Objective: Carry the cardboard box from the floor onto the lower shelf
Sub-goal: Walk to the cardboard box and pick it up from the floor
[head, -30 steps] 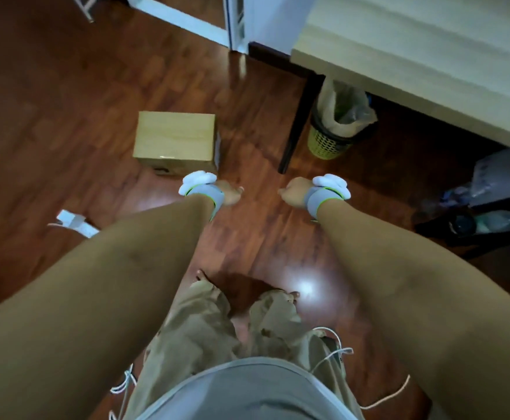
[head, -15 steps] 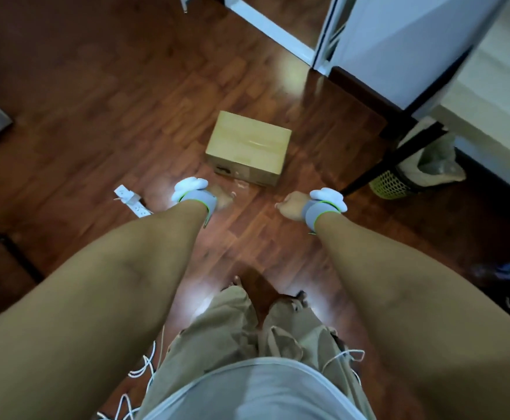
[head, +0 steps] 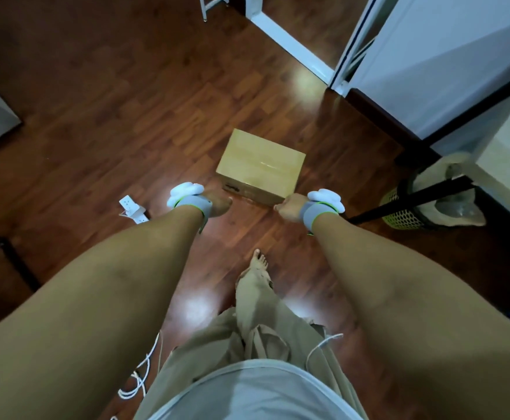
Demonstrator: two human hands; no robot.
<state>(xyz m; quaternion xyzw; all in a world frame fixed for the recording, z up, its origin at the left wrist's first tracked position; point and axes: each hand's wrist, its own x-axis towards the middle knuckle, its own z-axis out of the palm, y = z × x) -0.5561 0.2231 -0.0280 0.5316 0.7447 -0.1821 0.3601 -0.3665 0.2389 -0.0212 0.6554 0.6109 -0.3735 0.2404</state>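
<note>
A closed tan cardboard box (head: 259,165) sits on the dark wooden floor straight ahead of me. Both my arms reach forward and down, each wrist wearing a grey band with a white tracker. My left hand (head: 219,206) hangs near the box's lower left corner, apart from it, fingers curled and holding nothing. My right hand (head: 288,209) is in a loose fist just below the box's near right corner, not gripping it. No shelf is in view.
A white power strip (head: 132,209) lies on the floor to the left. At right, a lined yellow mesh waste bin (head: 405,213) stands behind a black table leg (head: 411,201). A white door frame (head: 290,40) runs behind the box. White cables (head: 140,380) trail by my legs.
My view has swung left and moved closer, so the box now lies centred ahead between my hands. One bare foot has stepped forward. Both hands stay empty.
</note>
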